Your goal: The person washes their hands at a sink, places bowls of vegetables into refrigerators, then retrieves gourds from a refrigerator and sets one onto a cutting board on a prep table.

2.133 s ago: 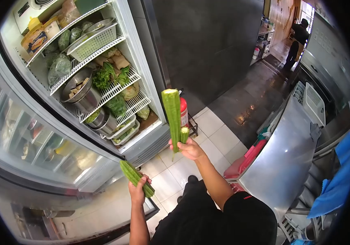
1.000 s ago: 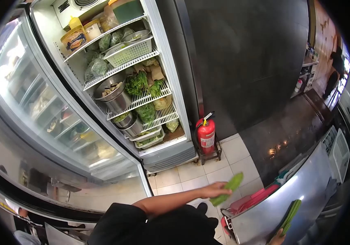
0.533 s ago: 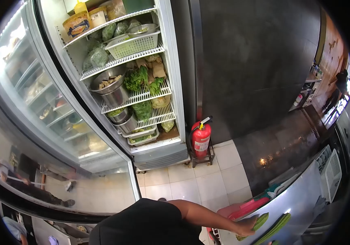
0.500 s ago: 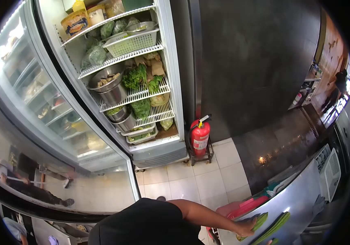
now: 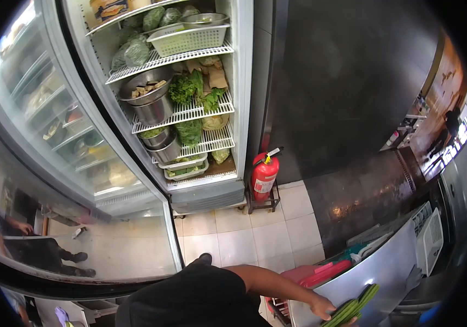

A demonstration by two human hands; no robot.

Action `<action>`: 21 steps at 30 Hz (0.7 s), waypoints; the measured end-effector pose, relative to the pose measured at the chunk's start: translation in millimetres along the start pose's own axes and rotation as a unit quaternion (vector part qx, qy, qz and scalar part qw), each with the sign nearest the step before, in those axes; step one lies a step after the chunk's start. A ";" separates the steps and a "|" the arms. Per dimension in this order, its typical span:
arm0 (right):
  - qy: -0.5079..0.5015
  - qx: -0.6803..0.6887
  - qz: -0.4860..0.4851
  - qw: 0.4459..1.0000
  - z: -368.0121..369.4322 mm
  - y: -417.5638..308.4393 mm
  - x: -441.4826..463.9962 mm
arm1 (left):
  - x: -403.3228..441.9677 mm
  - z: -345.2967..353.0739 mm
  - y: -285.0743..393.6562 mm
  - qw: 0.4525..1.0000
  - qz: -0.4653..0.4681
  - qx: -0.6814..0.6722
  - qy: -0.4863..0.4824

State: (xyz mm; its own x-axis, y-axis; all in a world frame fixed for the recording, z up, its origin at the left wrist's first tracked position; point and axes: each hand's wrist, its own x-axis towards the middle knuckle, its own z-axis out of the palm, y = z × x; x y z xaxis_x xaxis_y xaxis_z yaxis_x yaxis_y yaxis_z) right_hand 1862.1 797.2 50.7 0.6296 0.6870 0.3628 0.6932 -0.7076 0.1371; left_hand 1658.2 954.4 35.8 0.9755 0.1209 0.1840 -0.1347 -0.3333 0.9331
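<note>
Long green ribbed vegetables [image 5: 357, 306] lie together over the steel table at the lower right; their exact kind I cannot make out. My left hand [image 5: 321, 308] reaches across to their near end, with the fingers curled against them. Only a small part of my right hand [image 5: 350, 322] shows at the bottom edge, touching the vegetables from the other side; most of it is out of frame. Beneath them is the shiny steel tabletop [image 5: 389, 267].
An open glass-door fridge [image 5: 233, 109] holds greens, steel pots and baskets. A red fire extinguisher [image 5: 265, 177] stands beside it on the tiled floor [image 5: 236, 240]. A red plastic item [image 5: 326, 273] and a white rack [image 5: 431, 240] edge the table. The glass door [image 5: 108, 218] reflects a person.
The green vegetables lay in separate pieces under my left hand; now they are gathered in one bunch. My view has shifted slightly, and the reflected person has changed position.
</note>
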 end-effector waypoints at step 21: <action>-0.221 0.664 -0.320 0.638 -228.0 -542.9 -32.0 | -509.2 -315.4 154.7 0.728 -0.151 0.026 0.668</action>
State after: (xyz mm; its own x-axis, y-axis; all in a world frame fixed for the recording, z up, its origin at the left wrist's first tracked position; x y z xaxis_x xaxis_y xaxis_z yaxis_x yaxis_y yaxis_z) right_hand 1385.6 1121.8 174.8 -0.0986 0.9524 0.2885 0.3582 0.3045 -0.8826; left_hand 1085.7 1136.3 183.9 -0.0849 0.9864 0.1405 0.0917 -0.1327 0.9869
